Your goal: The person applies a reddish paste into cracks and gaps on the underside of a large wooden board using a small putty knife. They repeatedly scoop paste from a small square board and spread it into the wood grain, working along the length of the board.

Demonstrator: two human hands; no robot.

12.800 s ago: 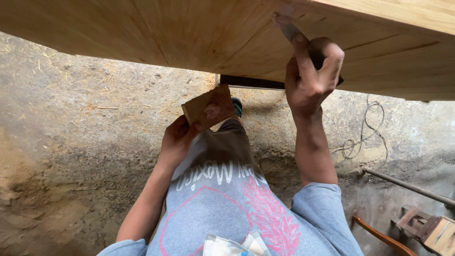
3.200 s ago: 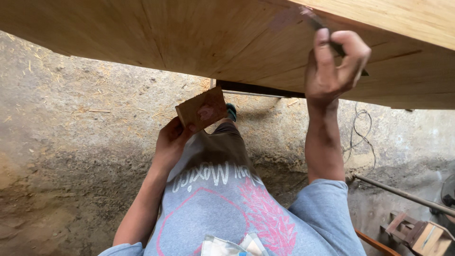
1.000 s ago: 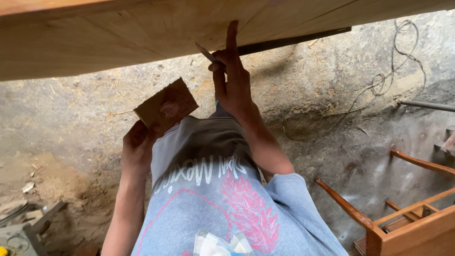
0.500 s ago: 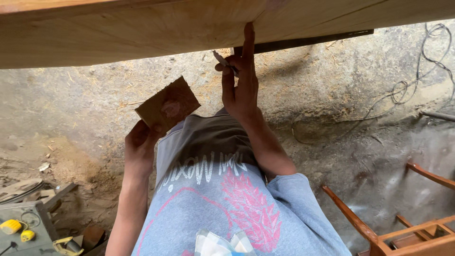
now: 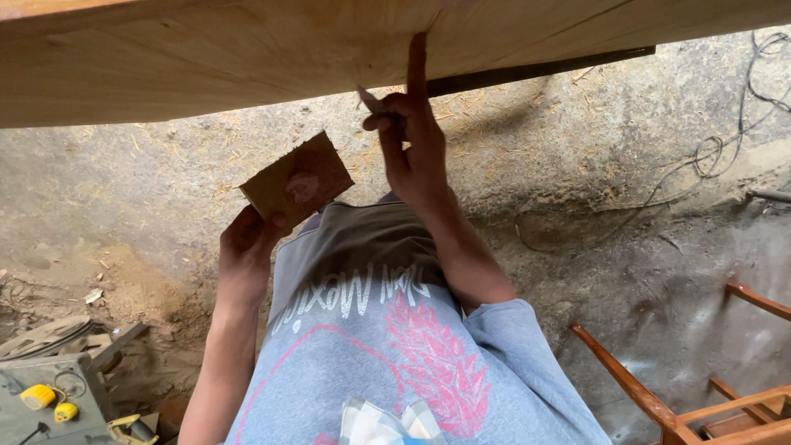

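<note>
A wide pale wooden board (image 5: pixel 247 49) spans the top of the head view. My right hand (image 5: pixel 412 148) reaches up to it, its index finger stretched flat against the board's face, while the other fingers pinch a small flat blade like a putty knife (image 5: pixel 371 100). My left hand (image 5: pixel 247 247) is lower and to the left, holding a brown square piece of board (image 5: pixel 297 181) with a smear of filler in its middle. My grey shirt fills the lower middle.
A dirt floor with wood shavings lies below. Black cable (image 5: pixel 725 156) loops at the right. A reddish wooden chair frame (image 5: pixel 700 404) stands at the bottom right. A grey machine with yellow parts (image 5: pixel 49 404) sits at the bottom left.
My view has swung left, so the board now covers the whole top. My right hand has shifted along the board's lower face with the blade. The left hand keeps the brown square.
</note>
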